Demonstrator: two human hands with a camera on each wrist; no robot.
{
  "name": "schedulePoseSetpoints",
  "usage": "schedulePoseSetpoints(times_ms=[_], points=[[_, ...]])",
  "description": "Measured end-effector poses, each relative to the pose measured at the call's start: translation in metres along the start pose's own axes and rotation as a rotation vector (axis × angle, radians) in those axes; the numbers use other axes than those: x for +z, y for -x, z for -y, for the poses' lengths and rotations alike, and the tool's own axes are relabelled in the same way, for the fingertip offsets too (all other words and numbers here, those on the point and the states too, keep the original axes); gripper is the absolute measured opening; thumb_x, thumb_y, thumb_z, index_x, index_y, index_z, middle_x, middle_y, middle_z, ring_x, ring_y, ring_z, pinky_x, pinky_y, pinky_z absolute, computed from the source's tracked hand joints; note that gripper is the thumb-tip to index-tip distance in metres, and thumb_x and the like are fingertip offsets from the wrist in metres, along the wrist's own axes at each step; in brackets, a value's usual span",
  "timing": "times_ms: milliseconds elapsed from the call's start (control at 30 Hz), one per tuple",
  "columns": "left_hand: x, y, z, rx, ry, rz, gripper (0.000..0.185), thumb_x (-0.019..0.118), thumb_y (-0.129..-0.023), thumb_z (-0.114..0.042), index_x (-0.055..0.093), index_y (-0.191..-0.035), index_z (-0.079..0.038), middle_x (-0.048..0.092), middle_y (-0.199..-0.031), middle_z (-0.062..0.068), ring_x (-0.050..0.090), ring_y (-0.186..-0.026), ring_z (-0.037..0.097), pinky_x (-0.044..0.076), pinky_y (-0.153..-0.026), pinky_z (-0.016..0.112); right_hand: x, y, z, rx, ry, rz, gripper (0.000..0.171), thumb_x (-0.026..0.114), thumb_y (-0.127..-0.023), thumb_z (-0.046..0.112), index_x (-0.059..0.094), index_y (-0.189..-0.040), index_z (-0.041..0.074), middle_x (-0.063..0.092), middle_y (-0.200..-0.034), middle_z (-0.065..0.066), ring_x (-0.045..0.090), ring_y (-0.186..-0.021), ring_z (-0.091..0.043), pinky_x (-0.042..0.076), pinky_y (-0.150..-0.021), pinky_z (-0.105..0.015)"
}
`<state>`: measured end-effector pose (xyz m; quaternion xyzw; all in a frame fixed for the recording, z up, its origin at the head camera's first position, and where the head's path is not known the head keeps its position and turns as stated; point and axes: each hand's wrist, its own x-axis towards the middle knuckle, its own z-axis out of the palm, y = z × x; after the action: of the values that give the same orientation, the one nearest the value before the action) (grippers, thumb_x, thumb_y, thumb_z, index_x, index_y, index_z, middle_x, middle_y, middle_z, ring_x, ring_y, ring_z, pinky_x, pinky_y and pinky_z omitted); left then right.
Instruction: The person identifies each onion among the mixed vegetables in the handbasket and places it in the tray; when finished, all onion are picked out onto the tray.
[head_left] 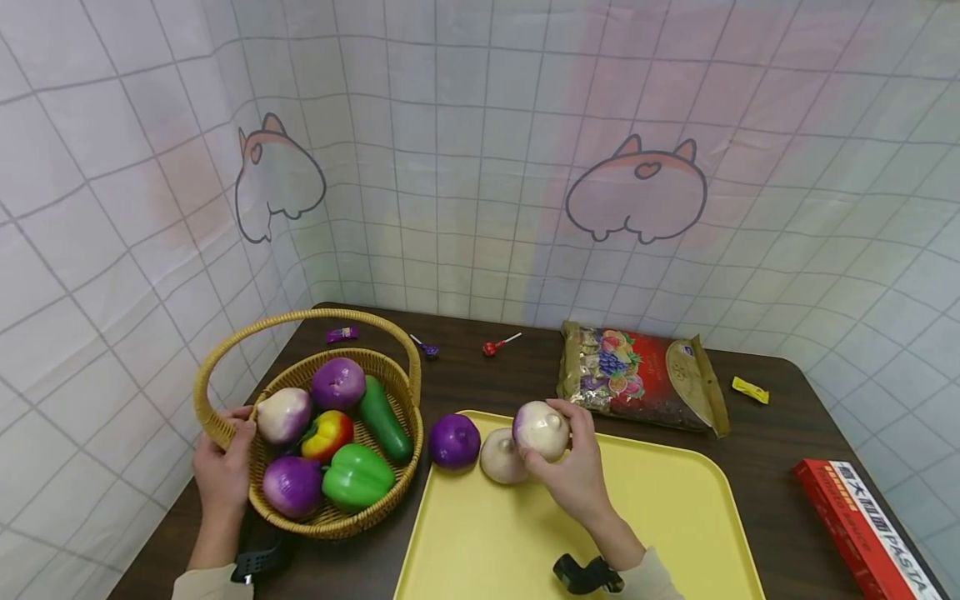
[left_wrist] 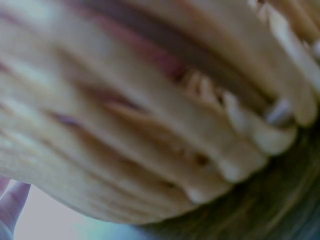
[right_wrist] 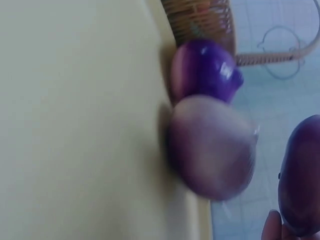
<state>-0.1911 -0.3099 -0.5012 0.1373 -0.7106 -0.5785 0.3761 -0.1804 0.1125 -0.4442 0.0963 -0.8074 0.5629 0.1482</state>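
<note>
My right hand (head_left: pixel 577 475) grips a purple-and-white toy onion (head_left: pixel 541 431) above the yellow tray (head_left: pixel 667 517); in the right wrist view that onion (right_wrist: pixel 302 177) shows at the right edge. On the tray's far left part sit a whitish onion (head_left: pixel 501 457) and a purple onion (head_left: pixel 454 442). At left stands a wicker basket (head_left: pixel 341 527), its left rim by the handle held by my left hand (head_left: pixel 225 467). Inside lie several purple or purple-and-white onions, a green bell pepper (head_left: pixel 358 477), a red-yellow pepper (head_left: pixel 327 437) and a cucumber (head_left: pixel 386 421). Blurred wicker fills the left wrist view.
Behind the tray lies a candy bag (head_left: pixel 641 375), with a yellow wrapped candy (head_left: pixel 751 390) to its right. Two lollipops, one red (head_left: pixel 491 348) and one purple (head_left: pixel 431 351), and a purple candy (head_left: pixel 341 334) lie at the back. A red pasta box (head_left: pixel 862 533) is at right.
</note>
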Motion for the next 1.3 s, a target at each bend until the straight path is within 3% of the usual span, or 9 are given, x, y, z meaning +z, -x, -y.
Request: schedulePoseSetpoints(times_ms=[167, 467, 867, 1100, 1300], points=[[0.0, -0.001, 0.0, 0.02, 0.008, -0.001, 0.017, 0.061, -0.092, -0.005, 0.056, -0.089, 0.011, 0.064, -0.094, -0.017, 0.055, -0.092, 0.002, 0.038, -0.077, 0.014, -0.015, 0.004, -0.02, 0.048, 0.03, -0.009, 0.065, 0.077, -0.073, -0.003, 0.048, -0.131, -0.002, 0.045, -0.129, -0.018, 0.049, -0.109, -0.022, 0.047, -0.081, -0.03], [0.001, -0.001, -0.001, 0.016, 0.016, 0.002, 0.018, 0.061, -0.091, -0.004, 0.055, -0.089, 0.012, 0.063, -0.094, -0.016, 0.056, -0.091, 0.003, 0.039, -0.077, 0.014, -0.037, 0.006, -0.081, 0.13, 0.146, 0.027, 0.069, 0.085, -0.075, 0.017, 0.051, -0.136, 0.014, 0.046, -0.132, -0.008, 0.054, -0.109, -0.024, 0.048, -0.08, -0.032], [0.0, 0.0, 0.002, -0.008, 0.017, 0.011, 0.019, 0.062, -0.092, -0.006, 0.056, -0.091, 0.012, 0.064, -0.096, -0.016, 0.056, -0.093, 0.002, 0.038, -0.078, 0.014, -0.043, 0.014, -0.092, 0.213, 0.089, 0.066, 0.068, 0.085, -0.075, 0.014, 0.053, -0.135, 0.01, 0.051, -0.134, -0.012, 0.056, -0.109, -0.029, 0.051, -0.08, -0.026], [0.0, -0.001, 0.004, 0.016, 0.025, 0.008, 0.017, 0.061, -0.092, -0.004, 0.056, -0.092, 0.013, 0.064, -0.097, -0.015, 0.056, -0.093, 0.002, 0.039, -0.078, 0.014, -0.041, 0.015, -0.095, 0.174, 0.061, 0.102, 0.069, 0.086, -0.073, 0.01, 0.053, -0.134, 0.008, 0.052, -0.132, -0.013, 0.053, -0.112, -0.027, 0.05, -0.084, -0.024], [-0.001, 0.0, 0.002, 0.009, 0.021, 0.01, 0.019, 0.061, -0.093, -0.006, 0.056, -0.091, 0.012, 0.064, -0.097, -0.015, 0.056, -0.093, 0.003, 0.038, -0.078, 0.014, -0.04, 0.016, -0.095, 0.151, 0.114, 0.1, 0.076, 0.087, -0.072, 0.011, 0.05, -0.137, 0.008, 0.052, -0.131, -0.013, 0.053, -0.105, -0.025, 0.05, -0.079, -0.025]])
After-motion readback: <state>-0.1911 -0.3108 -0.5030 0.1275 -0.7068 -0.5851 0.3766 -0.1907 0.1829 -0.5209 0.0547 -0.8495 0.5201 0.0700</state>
